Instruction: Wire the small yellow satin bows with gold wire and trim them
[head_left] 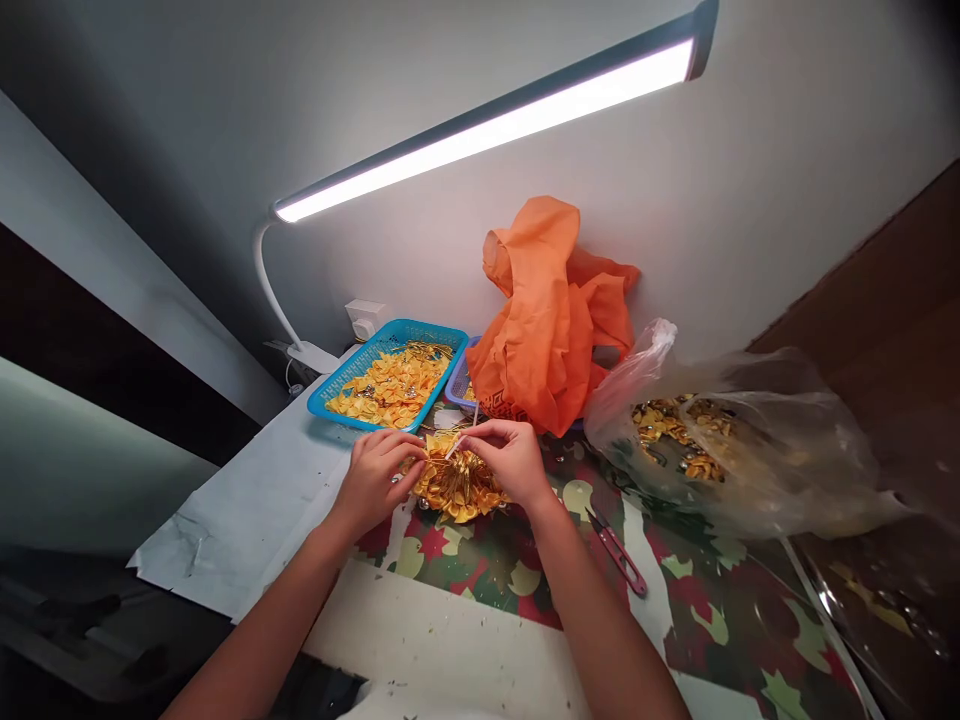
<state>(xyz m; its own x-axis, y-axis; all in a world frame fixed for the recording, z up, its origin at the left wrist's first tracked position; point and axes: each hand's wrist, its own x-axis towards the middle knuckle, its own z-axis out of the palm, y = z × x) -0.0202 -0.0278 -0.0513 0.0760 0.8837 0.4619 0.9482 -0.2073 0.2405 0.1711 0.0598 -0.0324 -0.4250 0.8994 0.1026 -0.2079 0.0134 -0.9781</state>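
My left hand (379, 475) is closed in a pinch at the left side of a heap of gold ribbon bows (461, 492). Between its fingertips seems to be a thin gold strand, partly hidden by the fingers. On the other side, my right hand (514, 458) pinches a thin white stick (451, 450), whose tip points down left toward the left fingertips. The bows fan out under both hands on a patterned mat, with gold cords bunched at their middle.
Behind lies a blue basket (322, 408) of gold bows, beside a purple basket (459, 380) and an orange cloth bag (544, 320). To the right are a clear plastic bag (780, 440) of gold pieces and red thread snips (621, 555). A lamp (487, 130) hangs above.
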